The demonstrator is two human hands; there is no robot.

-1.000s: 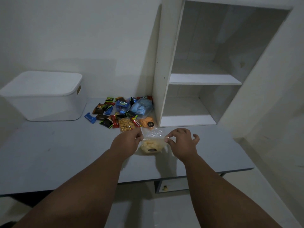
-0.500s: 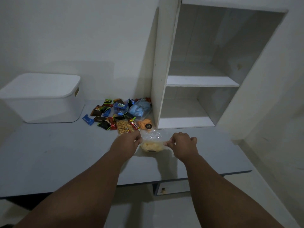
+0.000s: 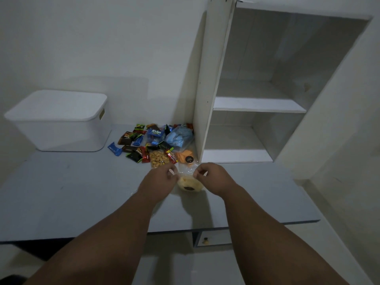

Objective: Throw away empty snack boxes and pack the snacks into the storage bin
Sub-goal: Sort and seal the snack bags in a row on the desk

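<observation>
Handling of one clear bag of yellow snacks (image 3: 188, 185) is proceeding near the middle of the worktop (image 3: 72, 192), just in front of the open shelf unit (image 3: 207, 89). The left grip (image 3: 159, 179) and the right grip (image 3: 213, 177) are each pinching the bag's loose clear top, one at either side, with the fingers curled narrow on the film.

Against the view of a second ago, the two grips are now standing closer together and higher on the bag. Then they were at its sides, with the right fingers partly spread. Now both are gathering the neck. Whether the filled bottom is resting on the worktop or clearing it cannot be told.

The snack pile (image 3: 152, 142) is lying toward the back edge, between the storage bin (image 3: 59, 122) and the shelf unit, and nothing is touching it. The bin is sitting at the back left corner with its lid on.

Judgement: the bag is probably being closed or readied for lifting. Packing is not yet starting, since the bin is awaiting opening. No empty snack box is identifiable in view.
</observation>
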